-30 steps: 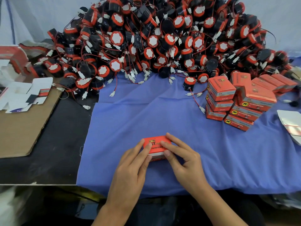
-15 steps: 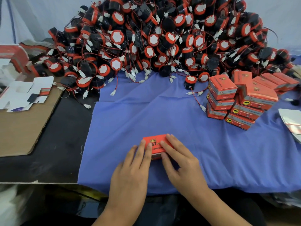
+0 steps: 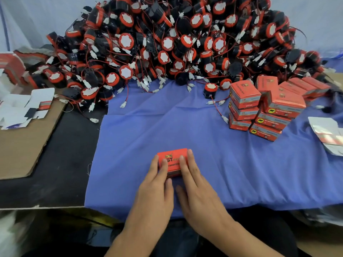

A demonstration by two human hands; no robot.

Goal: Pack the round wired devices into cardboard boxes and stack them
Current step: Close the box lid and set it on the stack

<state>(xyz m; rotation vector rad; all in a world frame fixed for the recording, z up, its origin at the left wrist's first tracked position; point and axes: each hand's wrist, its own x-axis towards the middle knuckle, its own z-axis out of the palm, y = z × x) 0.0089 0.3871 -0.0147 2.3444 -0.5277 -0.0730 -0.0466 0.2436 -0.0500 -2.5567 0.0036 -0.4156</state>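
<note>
As flat fingers (image 3: 192, 160) press it, the box (image 3: 170, 156) sits closed.
Probably the left hand (image 3: 154, 193) and right hand (image 3: 200, 197) seat its flap for stacking.

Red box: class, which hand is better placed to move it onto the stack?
Likely the right hand: it rests on the red box, and the stacked boxes stand to the right.

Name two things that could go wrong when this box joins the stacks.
1. The stacks on the right sit unevenly, with their top boxes tilted; adding the box now under the left hand and right hand could topple them.
2. A loose red wire trails beside the stacks and might snag the box.
</note>
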